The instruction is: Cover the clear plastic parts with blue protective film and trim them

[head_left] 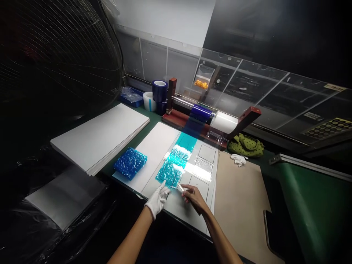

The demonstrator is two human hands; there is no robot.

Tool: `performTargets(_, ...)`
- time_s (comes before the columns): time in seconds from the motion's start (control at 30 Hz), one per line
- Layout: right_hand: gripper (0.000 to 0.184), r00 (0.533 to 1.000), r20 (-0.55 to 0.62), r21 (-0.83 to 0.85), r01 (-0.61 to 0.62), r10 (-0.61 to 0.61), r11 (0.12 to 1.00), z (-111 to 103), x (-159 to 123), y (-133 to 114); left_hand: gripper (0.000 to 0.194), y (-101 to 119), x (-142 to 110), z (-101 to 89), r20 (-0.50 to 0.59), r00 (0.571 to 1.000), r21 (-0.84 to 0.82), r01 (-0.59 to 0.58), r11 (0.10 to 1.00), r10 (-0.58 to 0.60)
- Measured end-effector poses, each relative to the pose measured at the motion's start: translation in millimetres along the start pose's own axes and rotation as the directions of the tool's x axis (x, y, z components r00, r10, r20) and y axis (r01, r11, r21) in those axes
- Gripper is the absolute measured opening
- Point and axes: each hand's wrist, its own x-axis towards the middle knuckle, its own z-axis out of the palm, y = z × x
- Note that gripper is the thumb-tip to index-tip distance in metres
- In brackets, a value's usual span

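Across the whole shot: dark green tabletop (142,132), with a big wire-cage fan (82,47) looming at upper left.
Stack on the left: thick white sheets (101,135), piled pretty neatly.
Brown board (242,201): lying flat, just right of the grey panel.
Grey panel (176,209): right in front of the person, rounded outlines printed on it.
Roller stand (176,120): reddish frame past the panel's far end, holding a blue roll (201,113) and a white roll (225,122) side by side.
Film strip (169,174): runs down from the blue roll onto the panel, looks teal there, super wrinkly at the near end.
Blue crinkled film (130,163): off to the left, partly on a white sheet.
Left hand (156,201): white glove, fingertips at the strip's near edge; can't tell if it's pinching it.
Right hand (195,198): bare, fingers clamped around a thin tool.
Thin tool (180,187): pale tip by the strip's near right corner, can't tell if they touch.
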Motion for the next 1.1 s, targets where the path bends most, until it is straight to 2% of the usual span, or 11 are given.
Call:
performTargets(0.1,0.054,1.0,0.005,0.042,-0.001,0.001,0.999,-1,-5,-5,0.013,2,12,16.7,-0.066,0.994,0.06,-0.085,0.995,0.089)
performTargets(0.2,0.056,0.999,-0.043,0.052,-0.006,0.008,0.999,-6,-14,-5,0.015,6,7,22.2,-0.116,0.971,0.135,-0.191,0.972,0.207)
performTargets(0.27,0.057,0.996,-0.086,0.049,0.001,0.003,0.999,-12,-23,-3,0.017,13,-8,15.8,-0.119,0.946,0.174,-0.28,0.944,0.303)
performTargets(0.33,0.057,0.993,-0.12,0.055,0.02,-0.013,0.998,-18,-33,1,0.027,26,-29,3.4,-0.128,0.911,0.204,-0.362,0.91,0.391)
performTargets(0.43,0.058,0.987,-0.157,0.053,0.038,-0.029,0.998,-27,-43,9,0.043,60,-58,-18.1,-0.17,0.849,0.24,-0.457,0.856,0.501)
performTargets(0.53,0.052,0.983,-0.182,0.009,0.023,-0.021,1.0,-30,-48,13,0.052,101,-73,-35.7,-0.22,0.787,0.257,-0.523,0.813,0.576)
performTargets(0.63,0.047,0.979,-0.204,-0.069,0.015,-0.028,0.997,-28,-47,12,0.06,134,-72,-48.2,-0.251,0.751,0.27,-0.552,0.789,0.611)
performTargets(0.73,0.048,0.975,-0.219,-0.132,0.016,-0.045,0.991,-26,-45,9,0.065,152,-64,-57.3,-0.258,0.742,0.296,-0.549,0.782,0.618)
performTargets(0.93,0.048,0.958,-0.278,-0.218,0.012,-0.074,0.976,-24,-49,3,0.063,161,-48,-65.0,-0.256,0.74,0.381,-0.514,0.769,0.622)
performTargets(1.0,0.047,0.937,-0.338,-0.237,0.002,-0.085,0.971,-26,-51,3,0.063,161,-52,-65.2,-0.262,0.729,0.426,-0.501,0.754,0.632)
performTargets(1.1,0.047,0.897,-0.428,-0.256,-0.007,-0.107,0.967,-35,-55,6,0.06,157,-73,-66.3,-0.276,0.696,0.525,-0.469,0.71,0.663)
